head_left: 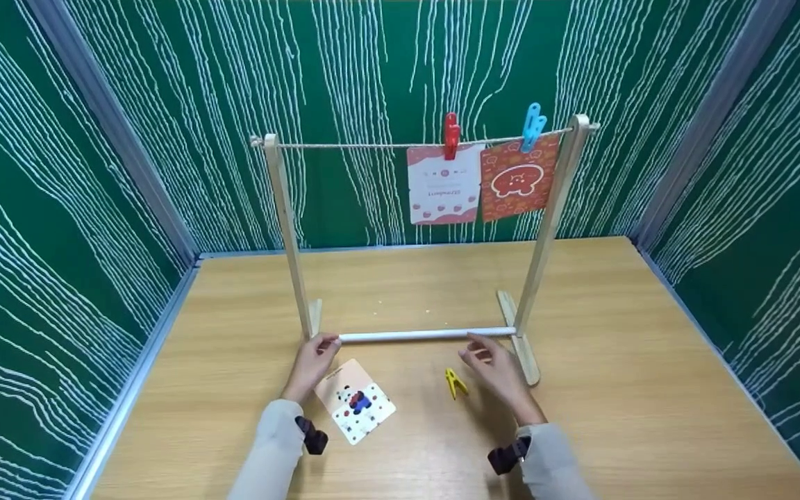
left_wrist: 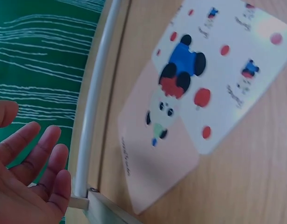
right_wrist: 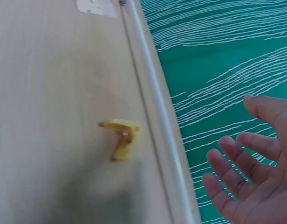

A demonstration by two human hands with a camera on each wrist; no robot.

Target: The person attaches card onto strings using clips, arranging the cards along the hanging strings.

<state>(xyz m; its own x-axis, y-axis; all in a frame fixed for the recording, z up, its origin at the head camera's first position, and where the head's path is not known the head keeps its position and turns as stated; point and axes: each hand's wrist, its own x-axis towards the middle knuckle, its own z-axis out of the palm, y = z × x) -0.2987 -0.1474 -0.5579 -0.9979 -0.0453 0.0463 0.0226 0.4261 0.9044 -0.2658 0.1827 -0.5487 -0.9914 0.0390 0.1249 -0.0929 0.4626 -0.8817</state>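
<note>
My left hand [head_left: 314,361] is near the foot of the rack's left post, its fingers loosely bent and holding nothing. Just below it on the table lies a peach and white card [head_left: 357,403] with a panda picture, seen large in the left wrist view. My right hand [head_left: 498,369] hovers by the right end of the white bar [head_left: 428,335], fingers spread and nothing in them. A yellow clothespin [head_left: 454,383] rests on the table to the left of that hand. From the rope hang a pink and white card [head_left: 444,187] under a red clothespin [head_left: 451,135] and a red card [head_left: 518,179] under a blue clothespin [head_left: 532,128].
The wooden rack has a left post [head_left: 287,229], a right post [head_left: 553,222] and a rope [head_left: 351,146] strung between their tops. Its right foot [head_left: 526,357] juts toward me. Green walls [head_left: 247,83] with white lines enclose the wooden table [head_left: 622,361].
</note>
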